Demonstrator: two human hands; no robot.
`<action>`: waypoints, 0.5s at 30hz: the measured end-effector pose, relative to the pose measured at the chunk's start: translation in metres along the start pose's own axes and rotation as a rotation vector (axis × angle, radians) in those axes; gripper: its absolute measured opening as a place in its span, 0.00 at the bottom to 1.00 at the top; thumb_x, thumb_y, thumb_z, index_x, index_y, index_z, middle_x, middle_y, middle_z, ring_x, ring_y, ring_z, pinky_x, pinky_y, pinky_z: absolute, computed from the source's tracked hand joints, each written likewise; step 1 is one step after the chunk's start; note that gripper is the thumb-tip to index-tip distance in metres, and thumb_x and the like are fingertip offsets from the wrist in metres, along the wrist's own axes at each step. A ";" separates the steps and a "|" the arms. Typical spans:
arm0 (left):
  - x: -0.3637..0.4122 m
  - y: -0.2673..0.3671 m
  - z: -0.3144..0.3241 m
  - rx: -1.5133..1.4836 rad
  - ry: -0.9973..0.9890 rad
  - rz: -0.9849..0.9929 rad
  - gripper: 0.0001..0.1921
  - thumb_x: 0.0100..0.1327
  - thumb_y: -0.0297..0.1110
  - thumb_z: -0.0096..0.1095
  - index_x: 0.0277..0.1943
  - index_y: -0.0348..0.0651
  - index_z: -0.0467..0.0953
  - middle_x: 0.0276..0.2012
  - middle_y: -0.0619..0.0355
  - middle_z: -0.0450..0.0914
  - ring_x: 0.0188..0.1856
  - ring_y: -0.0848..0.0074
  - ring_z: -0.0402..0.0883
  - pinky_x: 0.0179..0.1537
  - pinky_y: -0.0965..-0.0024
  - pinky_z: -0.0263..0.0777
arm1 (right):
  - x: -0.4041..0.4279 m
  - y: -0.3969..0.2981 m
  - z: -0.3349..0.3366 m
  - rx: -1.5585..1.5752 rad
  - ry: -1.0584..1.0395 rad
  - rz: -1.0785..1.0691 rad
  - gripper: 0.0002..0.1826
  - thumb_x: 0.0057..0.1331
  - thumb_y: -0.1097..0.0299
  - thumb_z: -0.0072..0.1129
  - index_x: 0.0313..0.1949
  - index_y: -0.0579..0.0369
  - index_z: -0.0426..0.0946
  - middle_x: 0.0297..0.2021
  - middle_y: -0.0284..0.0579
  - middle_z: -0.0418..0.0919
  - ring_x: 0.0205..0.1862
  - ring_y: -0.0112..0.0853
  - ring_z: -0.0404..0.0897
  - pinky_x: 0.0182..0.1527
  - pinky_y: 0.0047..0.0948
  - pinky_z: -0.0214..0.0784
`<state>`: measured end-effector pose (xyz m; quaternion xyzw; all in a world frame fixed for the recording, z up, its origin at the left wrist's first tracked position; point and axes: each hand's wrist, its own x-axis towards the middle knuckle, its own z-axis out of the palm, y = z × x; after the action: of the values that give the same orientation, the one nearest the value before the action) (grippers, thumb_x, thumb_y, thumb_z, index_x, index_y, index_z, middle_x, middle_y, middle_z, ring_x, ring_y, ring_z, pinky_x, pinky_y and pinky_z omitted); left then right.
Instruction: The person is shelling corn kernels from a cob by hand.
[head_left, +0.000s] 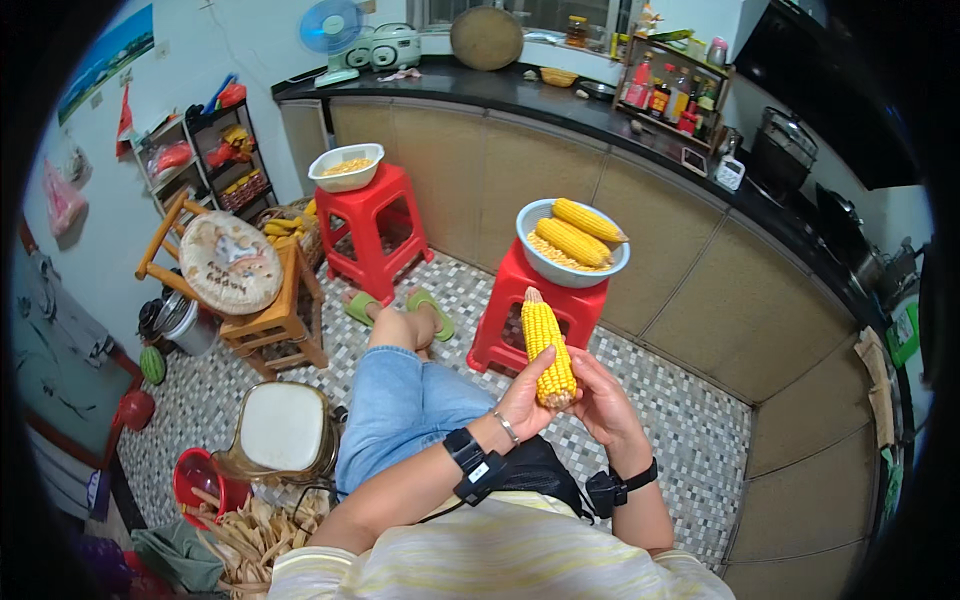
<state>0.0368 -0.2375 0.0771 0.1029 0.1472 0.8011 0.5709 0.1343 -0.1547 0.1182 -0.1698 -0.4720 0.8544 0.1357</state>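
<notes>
An ear of yellow corn (546, 337) is held in front of my lap, its narrow, bare tip pointing away from me. My left hand (525, 397) grips its lower left side with the thumb across the kernels. On the other side, my right hand (602, 391) curls against the lower end; some of its fingers are hidden. Just beyond is a light blue plastic basin (574, 279) on a red plastic stool (504, 319). Two more ears of corn (574, 241) lie in this basin on top of loose kernels (553, 251).
A second red stool (367, 199) carries a white basin (330, 178) of kernels. A wooden chair (274, 319) and a low padded seat (281, 427) stand left. Corn husks (262, 536) pile beside a red bucket (191, 480). Cabinets (675, 277) under a black countertop (480, 94) curve around ahead and right.
</notes>
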 end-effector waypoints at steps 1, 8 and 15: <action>0.002 0.002 -0.005 -0.051 0.030 -0.016 0.20 0.65 0.44 0.52 0.55 0.45 0.64 0.45 0.56 0.74 0.46 0.71 0.76 0.47 0.65 0.73 | 0.002 0.006 0.002 0.001 0.004 0.025 0.19 0.69 0.60 0.43 0.56 0.52 0.62 0.49 0.40 0.70 0.51 0.29 0.72 0.51 0.35 0.69; 0.012 0.009 -0.036 -0.157 0.080 -0.026 0.23 0.63 0.52 0.52 0.54 0.46 0.67 0.46 0.57 0.75 0.48 0.69 0.75 0.54 0.59 0.68 | 0.022 0.029 -0.004 0.033 -0.037 0.039 0.19 0.69 0.61 0.42 0.57 0.51 0.60 0.52 0.42 0.68 0.52 0.31 0.71 0.49 0.39 0.70; 0.019 -0.001 -0.040 -0.059 0.039 -0.049 0.26 0.64 0.58 0.42 0.55 0.46 0.64 0.45 0.55 0.72 0.48 0.70 0.74 0.52 0.63 0.71 | 0.020 0.032 -0.013 0.133 -0.036 0.051 0.22 0.65 0.68 0.40 0.58 0.56 0.57 0.52 0.46 0.67 0.52 0.35 0.72 0.50 0.43 0.70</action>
<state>0.0175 -0.2241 0.0390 0.0668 0.1374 0.7927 0.5902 0.1191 -0.1535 0.0816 -0.1568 -0.4119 0.8900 0.1164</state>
